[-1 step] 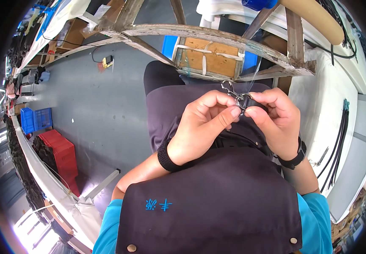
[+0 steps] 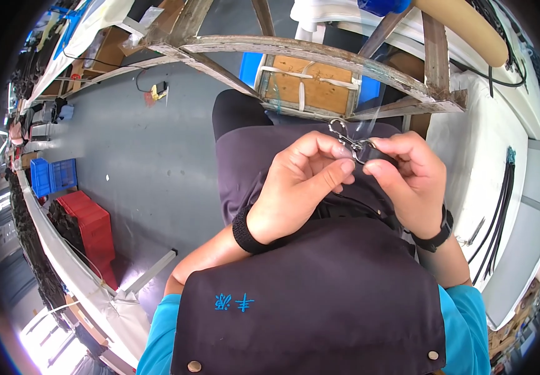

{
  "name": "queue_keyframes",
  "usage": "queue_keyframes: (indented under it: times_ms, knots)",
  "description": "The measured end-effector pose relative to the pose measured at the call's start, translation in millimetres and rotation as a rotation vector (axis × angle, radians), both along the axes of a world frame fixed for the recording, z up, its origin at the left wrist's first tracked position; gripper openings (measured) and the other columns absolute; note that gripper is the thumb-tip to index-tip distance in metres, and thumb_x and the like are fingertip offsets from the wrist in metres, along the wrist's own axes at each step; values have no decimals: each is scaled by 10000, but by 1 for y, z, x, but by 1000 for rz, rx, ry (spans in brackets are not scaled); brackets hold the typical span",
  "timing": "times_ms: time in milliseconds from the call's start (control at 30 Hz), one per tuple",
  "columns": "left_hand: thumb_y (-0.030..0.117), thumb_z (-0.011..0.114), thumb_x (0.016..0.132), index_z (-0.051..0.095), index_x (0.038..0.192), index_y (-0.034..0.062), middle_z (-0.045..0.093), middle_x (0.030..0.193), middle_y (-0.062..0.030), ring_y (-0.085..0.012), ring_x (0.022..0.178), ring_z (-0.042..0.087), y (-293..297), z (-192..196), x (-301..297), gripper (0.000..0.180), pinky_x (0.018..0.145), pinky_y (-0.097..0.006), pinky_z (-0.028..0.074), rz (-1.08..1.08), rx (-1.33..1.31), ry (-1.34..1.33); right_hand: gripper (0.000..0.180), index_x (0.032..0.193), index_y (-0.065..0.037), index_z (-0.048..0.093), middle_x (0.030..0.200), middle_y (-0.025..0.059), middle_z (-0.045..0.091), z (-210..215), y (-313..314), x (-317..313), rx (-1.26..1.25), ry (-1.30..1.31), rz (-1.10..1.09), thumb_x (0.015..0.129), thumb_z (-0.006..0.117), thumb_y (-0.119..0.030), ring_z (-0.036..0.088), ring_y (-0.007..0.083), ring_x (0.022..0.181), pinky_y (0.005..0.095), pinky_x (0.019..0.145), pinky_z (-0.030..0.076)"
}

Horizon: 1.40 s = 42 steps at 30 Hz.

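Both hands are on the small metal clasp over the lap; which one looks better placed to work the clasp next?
Probably the left hand: its thumb and forefinger tips pinch right at the metal clasp, whose hook end sticks out free above. The right hand grips the dark strap end behind it, seemingly as the anchor.

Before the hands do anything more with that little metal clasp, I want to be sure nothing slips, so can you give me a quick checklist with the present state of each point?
1. Metal clasp pinched by both hands: ok, left hand and right hand meet on it.
2. Clasp in plain view: partly ok; its loop end shows above the fingertips, the rest is covered.
3. Dark strap piece in the right grip: cannot tell how firmly, fingers hide it.
4. Work held over the lap and dark apron: ok.
5. Wooden frame apart from the hands: ok.
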<state>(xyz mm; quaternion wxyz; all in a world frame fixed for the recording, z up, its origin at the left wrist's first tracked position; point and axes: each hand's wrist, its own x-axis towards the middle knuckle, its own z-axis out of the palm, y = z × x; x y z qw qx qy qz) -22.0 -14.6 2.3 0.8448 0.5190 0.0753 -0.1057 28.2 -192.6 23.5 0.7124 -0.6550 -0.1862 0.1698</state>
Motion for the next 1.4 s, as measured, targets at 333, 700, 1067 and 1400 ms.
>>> queue_keyframes:
  times_ms: [333, 700, 1067, 1400]
  knots:
    - [41, 608, 886, 523, 1011, 63, 649, 930, -66, -128, 825, 634, 1, 5, -1, 153, 731, -249, 516, -36, -113, 109, 214, 1050, 32, 567, 992, 75, 601, -1, 1, 3, 46, 15, -10, 844, 625, 36, 599, 117, 922, 253, 818, 485]
    - [-86, 613, 832, 544, 1071, 17, 665, 939, -89, -156, 877, 657, 5, 5, -4, 269, 787, -265, 528, -6, 395, -379, 178, 943, 27, 626, 861, 105, 668, -9, 2, 10, -264, -210, -61, 801, 698, -54, 642, 136, 788, 245, 695, 503]
    - [95, 797, 651, 686, 814, 111, 600, 824, -17, -182, 711, 578, 14, 17, 3, 198, 593, -291, 468, 97, 1308, -843, 178, 917, 19, 634, 838, 116, 660, 2, 4, 13, -396, -342, -21, 761, 710, -22, 648, 209, 751, 273, 659, 510]
    - [39, 735, 746, 665, 832, 80, 541, 919, -95, -194, 905, 541, 0, 18, 24, 119, 749, -285, 464, 99, 791, -578, 167, 910, 2, 622, 772, 94, 625, 3, -10, 22, -354, -488, 113, 760, 695, -8, 607, 213, 674, 269, 566, 475]
